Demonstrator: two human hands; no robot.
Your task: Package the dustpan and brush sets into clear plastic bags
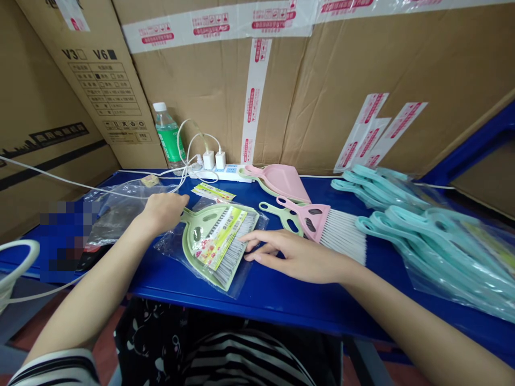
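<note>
"Black-and-white striped clothing is nearest, below the blue table. What lies just beyond it?"

"A pale green dustpan in a clear plastic bag, with a grey-bristled brush and a printed label card over it."

"And the hands?"

"The right hand is loosely open, fingers slightly bent by the bag's right edge; it seems to hold nothing. The left hand is curled at the dustpan's handle end, on the far left."

"Closed on the handle?"

"I can't tell. Its fingers hide whether they pinch handle, film or both."

"Which step would you call this?"

"Handling or straightening the bagged set, I'd judge. Any next move calls for a light touch: slack film could slide or wrinkle, and the card might shift."

"Farther off?"

"To the right, a pink hand brush overlaps a green brush, whose bristles I can't see. Teal dustpan sets lie far right, cut off by the edge, too overlapped to count. Beyond the bag are a loose card, a pink dustpan covering most of a green one, a power strip, then a bottle against cardboard."

"And near left?"

"A pixelated patch blocks that."
</note>
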